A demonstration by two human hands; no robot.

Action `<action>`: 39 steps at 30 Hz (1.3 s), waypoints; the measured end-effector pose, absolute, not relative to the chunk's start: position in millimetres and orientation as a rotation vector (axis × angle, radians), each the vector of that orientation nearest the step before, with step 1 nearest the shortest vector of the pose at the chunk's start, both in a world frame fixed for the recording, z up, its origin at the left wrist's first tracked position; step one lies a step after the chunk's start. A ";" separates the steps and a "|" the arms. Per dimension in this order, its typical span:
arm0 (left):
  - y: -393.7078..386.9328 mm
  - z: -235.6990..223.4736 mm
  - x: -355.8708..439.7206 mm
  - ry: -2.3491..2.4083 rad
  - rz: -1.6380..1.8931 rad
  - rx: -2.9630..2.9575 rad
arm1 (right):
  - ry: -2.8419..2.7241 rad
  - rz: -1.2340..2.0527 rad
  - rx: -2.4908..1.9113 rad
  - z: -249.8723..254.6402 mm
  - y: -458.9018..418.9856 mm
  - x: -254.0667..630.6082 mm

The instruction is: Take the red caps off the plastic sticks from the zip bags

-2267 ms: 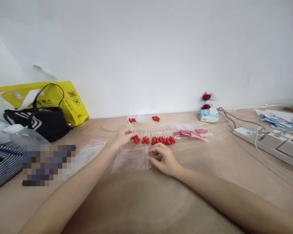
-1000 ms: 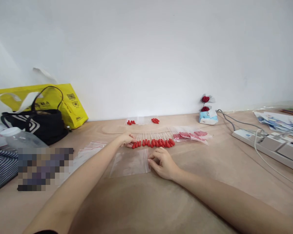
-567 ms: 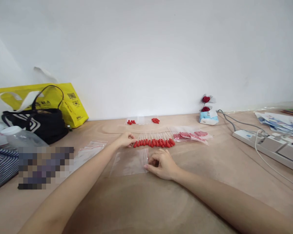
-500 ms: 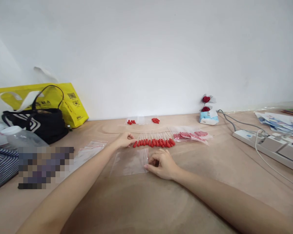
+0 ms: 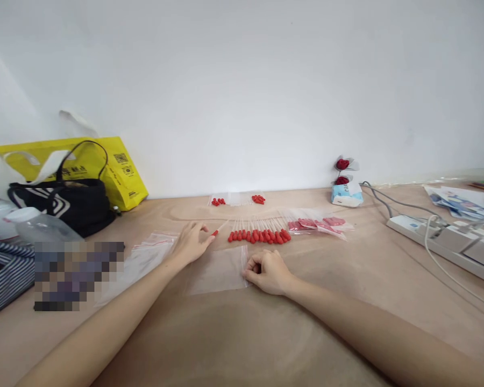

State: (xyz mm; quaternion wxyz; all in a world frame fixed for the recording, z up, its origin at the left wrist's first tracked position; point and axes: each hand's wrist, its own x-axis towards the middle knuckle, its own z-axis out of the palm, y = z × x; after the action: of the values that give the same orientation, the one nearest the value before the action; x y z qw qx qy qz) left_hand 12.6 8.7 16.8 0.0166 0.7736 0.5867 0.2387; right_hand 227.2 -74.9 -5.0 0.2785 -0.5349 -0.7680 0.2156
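Observation:
My left hand [image 5: 191, 243] is over the table, left of the row, its thumb and fingers apart. At its thumb tip lies one red-headed stick [image 5: 215, 233], its pale shaft slanting up to the right; the thumb seems to touch it. My right hand [image 5: 268, 272] has curled fingers, with thumb and forefinger pinched at the zip edge of a clear zip-lock bag [image 5: 215, 271] lying flat. Beyond the bag, several red-headed sticks [image 5: 256, 236] lie side by side in a fanned row, heads toward me.
Filled zip-lock bags [image 5: 315, 221] overlap right of the row; more red-headed sticks [image 5: 258, 199] in bags lie by the wall. Bags without sticks [image 5: 149, 255] are at left, near a black handbag [image 5: 64, 207] and bottle [image 5: 44, 226]. A power strip [image 5: 443, 239] stands right.
My left hand has drawn back to the left from the row, its fingers spreading, and one stick now lies apart from the others. My right hand stays at the bag's edge, fingers curled tighter.

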 end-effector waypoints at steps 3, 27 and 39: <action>24.4 17.0 17.4 1.837 0.633 2.284 | -2.061 0.577 -1.426 -5.0 -75.4 227.7; 5.2 31.0 93.9 1.579 0.674 2.311 | -2.066 0.542 -1.407 -6.0 -73.7 228.9; -45.9 3.9 39.2 1.100 0.221 2.542 | -1.986 0.596 -1.501 -7.9 -72.8 231.6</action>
State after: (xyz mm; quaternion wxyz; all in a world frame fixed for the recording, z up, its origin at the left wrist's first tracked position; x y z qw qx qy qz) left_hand 39.2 -45.9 3.9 0.1804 0.8999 0.3893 0.0782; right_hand 231.6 -72.8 -7.9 0.2870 -0.5617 -0.7432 0.2231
